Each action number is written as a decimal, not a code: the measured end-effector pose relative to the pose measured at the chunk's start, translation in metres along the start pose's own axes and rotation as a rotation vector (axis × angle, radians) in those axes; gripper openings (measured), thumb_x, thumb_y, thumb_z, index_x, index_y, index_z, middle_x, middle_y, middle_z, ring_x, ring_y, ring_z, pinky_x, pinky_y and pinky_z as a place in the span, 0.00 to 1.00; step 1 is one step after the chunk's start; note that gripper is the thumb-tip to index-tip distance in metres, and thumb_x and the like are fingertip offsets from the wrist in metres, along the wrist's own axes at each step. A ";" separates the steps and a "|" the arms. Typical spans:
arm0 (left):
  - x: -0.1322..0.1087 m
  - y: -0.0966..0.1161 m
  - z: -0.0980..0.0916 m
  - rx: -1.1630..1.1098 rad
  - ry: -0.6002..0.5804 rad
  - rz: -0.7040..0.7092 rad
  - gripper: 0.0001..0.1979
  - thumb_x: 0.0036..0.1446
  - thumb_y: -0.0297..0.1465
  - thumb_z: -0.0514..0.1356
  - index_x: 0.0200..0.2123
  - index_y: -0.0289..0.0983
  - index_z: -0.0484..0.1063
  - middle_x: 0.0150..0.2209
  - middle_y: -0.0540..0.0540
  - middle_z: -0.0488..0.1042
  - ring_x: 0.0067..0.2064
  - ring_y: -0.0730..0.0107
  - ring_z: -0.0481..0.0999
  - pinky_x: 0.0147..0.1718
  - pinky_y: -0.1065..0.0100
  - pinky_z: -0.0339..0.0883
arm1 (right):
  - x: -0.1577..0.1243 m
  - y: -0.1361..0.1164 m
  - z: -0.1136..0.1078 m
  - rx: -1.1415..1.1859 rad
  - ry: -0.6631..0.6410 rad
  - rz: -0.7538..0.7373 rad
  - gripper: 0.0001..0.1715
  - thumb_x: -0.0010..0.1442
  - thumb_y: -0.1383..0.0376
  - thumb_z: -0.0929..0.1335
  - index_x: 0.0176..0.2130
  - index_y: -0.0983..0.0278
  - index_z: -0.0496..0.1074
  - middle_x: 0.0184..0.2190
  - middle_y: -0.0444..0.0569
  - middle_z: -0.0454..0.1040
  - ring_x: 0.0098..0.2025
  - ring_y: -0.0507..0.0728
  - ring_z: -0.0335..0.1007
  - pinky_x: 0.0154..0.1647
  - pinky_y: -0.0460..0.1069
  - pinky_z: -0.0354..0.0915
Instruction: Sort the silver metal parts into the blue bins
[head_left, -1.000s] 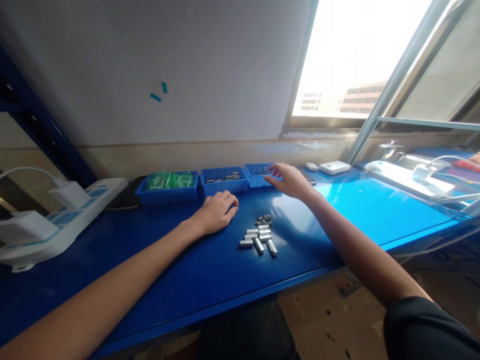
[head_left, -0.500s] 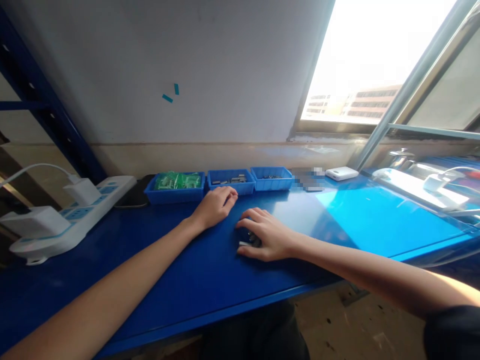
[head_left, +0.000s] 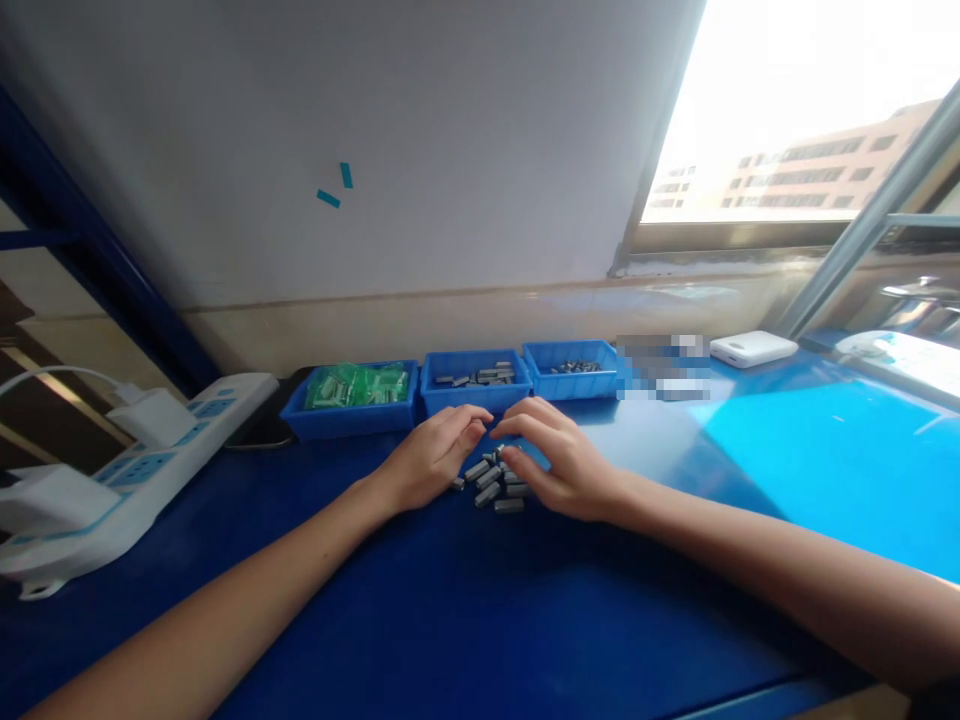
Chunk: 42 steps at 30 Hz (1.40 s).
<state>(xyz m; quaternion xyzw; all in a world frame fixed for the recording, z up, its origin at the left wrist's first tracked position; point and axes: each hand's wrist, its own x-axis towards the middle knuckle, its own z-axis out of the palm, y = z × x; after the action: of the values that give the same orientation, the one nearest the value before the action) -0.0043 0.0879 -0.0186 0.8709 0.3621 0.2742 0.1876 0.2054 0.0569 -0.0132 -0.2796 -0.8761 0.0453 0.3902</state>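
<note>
Between my hands a loose pile of small metal pieces [head_left: 488, 476], like hexagonal standoffs, lies on the blue tabletop [head_left: 450, 610]. My left hand [head_left: 439, 450] curves round the pile's left side, fingers extended and not closed on anything I can see. From the right, my right hand [head_left: 559, 455] arches over the pile's edge, thumb and fingers apart. Its thumb tip is close to the topmost pieces; contact is unclear. Fingertips of both hands nearly meet at the far side. Just behind them, a middle blue bin [head_left: 477, 400] holds similar metal pieces.
A left blue bin [head_left: 352, 420] holds green-wrapped packets. Small metal parts fill a right blue bin [head_left: 574, 386]. Leftward are a white power strip [head_left: 157, 470] and a dark phone-like slab [head_left: 259, 425]. A white box-like device [head_left: 753, 348] lies near the window.
My right hand has uncurled from over the metal pieces, which now lie exposed in a pile. My left hand has come in beside them. The camera view has shifted closer.
</note>
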 end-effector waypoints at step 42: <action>0.007 -0.001 -0.001 0.110 -0.085 0.052 0.12 0.64 0.32 0.51 0.34 0.38 0.73 0.39 0.46 0.74 0.42 0.64 0.70 0.47 0.62 0.62 | -0.003 0.045 -0.005 -0.298 -0.194 0.336 0.14 0.58 0.67 0.66 0.46 0.66 0.69 0.33 0.49 0.71 0.35 0.55 0.67 0.38 0.49 0.63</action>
<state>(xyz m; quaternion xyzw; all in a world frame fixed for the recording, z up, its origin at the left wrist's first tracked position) -0.0012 0.0934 -0.0162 0.8999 0.3456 0.2214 0.1474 0.2310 0.0928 -0.0248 -0.4700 -0.8478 0.0064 0.2456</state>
